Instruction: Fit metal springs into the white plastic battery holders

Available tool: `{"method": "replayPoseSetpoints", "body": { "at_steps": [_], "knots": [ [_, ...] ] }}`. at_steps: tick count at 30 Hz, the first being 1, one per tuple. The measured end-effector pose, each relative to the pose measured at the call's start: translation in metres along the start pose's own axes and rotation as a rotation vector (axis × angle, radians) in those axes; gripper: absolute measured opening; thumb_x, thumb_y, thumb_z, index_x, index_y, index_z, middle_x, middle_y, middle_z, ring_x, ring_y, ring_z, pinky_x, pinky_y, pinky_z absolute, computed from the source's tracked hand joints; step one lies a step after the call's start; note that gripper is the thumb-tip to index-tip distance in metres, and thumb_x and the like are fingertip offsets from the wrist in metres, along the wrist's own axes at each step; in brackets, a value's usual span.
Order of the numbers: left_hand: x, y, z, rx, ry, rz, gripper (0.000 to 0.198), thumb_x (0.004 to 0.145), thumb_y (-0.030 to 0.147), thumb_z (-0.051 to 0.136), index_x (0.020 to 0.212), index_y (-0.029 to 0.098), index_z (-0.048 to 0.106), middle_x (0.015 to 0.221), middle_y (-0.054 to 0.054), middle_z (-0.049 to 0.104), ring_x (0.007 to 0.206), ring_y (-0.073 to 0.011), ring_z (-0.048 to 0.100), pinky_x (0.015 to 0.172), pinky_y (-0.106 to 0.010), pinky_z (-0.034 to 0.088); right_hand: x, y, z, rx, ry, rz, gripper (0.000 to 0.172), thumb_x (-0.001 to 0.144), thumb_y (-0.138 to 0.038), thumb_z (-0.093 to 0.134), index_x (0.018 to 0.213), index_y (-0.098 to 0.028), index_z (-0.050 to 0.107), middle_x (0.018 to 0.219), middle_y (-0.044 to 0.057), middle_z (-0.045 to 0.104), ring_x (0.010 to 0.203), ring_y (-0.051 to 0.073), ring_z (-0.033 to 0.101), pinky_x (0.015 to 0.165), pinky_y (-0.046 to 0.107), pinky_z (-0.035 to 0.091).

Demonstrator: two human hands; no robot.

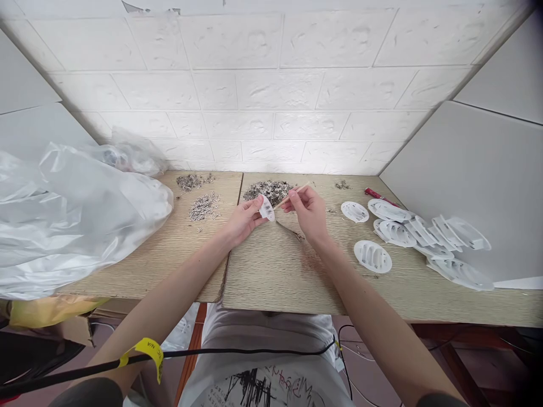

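My left hand (246,220) is closed on a white oval plastic piece (267,208), tilted up, with small dark metal bits showing on it. In my right hand (309,212) is a thin wooden stick (283,202), pinched between the fingers, its lower end close to the plastic piece; whether they touch I cannot tell. Just behind both hands lies a heap of small metal parts (267,189). A thin dark tool (291,230) rests on the table below the right hand. More white oval pieces lie to the right, one of them near my forearm (373,256).
Overlapping oval pieces (436,234) are piled at the right beside a red object (380,196). Smaller piles of metal parts (204,207) lie on the left table. A large plastic bag (85,220) fills the left side. A black cable (237,351) crosses my lap.
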State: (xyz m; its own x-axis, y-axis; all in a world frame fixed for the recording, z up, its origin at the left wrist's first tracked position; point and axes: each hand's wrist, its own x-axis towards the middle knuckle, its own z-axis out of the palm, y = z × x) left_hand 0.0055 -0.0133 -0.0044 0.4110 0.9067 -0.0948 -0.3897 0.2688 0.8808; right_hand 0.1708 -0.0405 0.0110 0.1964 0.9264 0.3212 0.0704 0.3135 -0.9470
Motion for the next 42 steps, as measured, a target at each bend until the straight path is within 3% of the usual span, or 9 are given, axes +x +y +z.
{"method": "replayPoseSetpoints", "body": {
  "at_steps": [7,10,16,25,32,42],
  "knots": [
    [-0.0025,0.0019,0.0027,-0.017,-0.021,0.014,0.034,0.081,0.044,0.066,0.092,0.012,0.067,0.094,-0.012,0.070,0.096,-0.0194,0.064,0.097,-0.039,0.048,-0.0056,0.0020,0.0025,-0.225,-0.146,-0.101,0.018,0.081,-0.037,0.063,0.082,-0.019,0.064,0.079,0.005,0.069,0.071,0.017,0.065,0.068,0.031,0.053],
    [-0.0023,0.0018,0.0024,-0.019,-0.033,0.024,0.034,0.082,0.043,0.065,0.092,0.011,0.067,0.094,-0.012,0.070,0.094,-0.0189,0.064,0.097,-0.039,0.048,-0.0055,0.0045,0.0027,-0.268,-0.188,-0.101,0.016,0.080,-0.035,0.065,0.080,-0.019,0.067,0.082,0.005,0.071,0.073,0.018,0.065,0.069,0.032,0.053],
    [-0.0038,0.0036,0.0053,-0.057,0.037,0.028,0.031,0.082,0.040,0.065,0.092,0.011,0.068,0.096,-0.012,0.070,0.096,-0.0192,0.064,0.098,-0.038,0.047,-0.0029,0.0039,0.0007,-0.155,-0.109,0.005,0.025,0.079,-0.041,0.065,0.078,-0.016,0.068,0.081,0.008,0.071,0.074,0.020,0.068,0.072,0.035,0.057],
    [-0.0036,0.0029,0.0063,-0.071,0.046,0.038,0.031,0.080,0.040,0.068,0.090,0.011,0.066,0.096,-0.011,0.069,0.097,-0.0182,0.064,0.098,-0.036,0.047,-0.0055,0.0028,0.0030,-0.077,-0.095,0.076,0.031,0.076,-0.047,0.068,0.081,-0.017,0.067,0.077,0.008,0.072,0.074,0.022,0.071,0.073,0.037,0.060],
    [-0.0052,0.0014,0.0084,-0.108,0.076,0.043,0.027,0.082,0.036,0.067,0.092,0.012,0.065,0.096,-0.009,0.069,0.093,-0.0155,0.064,0.096,-0.033,0.049,-0.0072,0.0047,0.0054,-0.112,-0.043,0.036,0.029,0.077,-0.044,0.068,0.081,-0.016,0.068,0.077,0.009,0.073,0.072,0.021,0.071,0.073,0.036,0.060],
    [-0.0027,-0.0051,0.0052,-0.092,0.082,0.066,0.029,0.078,0.034,0.071,0.093,0.011,0.063,0.095,-0.010,0.069,0.096,-0.0187,0.066,0.097,-0.038,0.050,-0.0087,0.0050,0.0038,-0.148,-0.054,0.019,0.026,0.077,-0.043,0.068,0.080,-0.017,0.070,0.077,0.008,0.073,0.073,0.021,0.071,0.073,0.036,0.059]
  ]
}}
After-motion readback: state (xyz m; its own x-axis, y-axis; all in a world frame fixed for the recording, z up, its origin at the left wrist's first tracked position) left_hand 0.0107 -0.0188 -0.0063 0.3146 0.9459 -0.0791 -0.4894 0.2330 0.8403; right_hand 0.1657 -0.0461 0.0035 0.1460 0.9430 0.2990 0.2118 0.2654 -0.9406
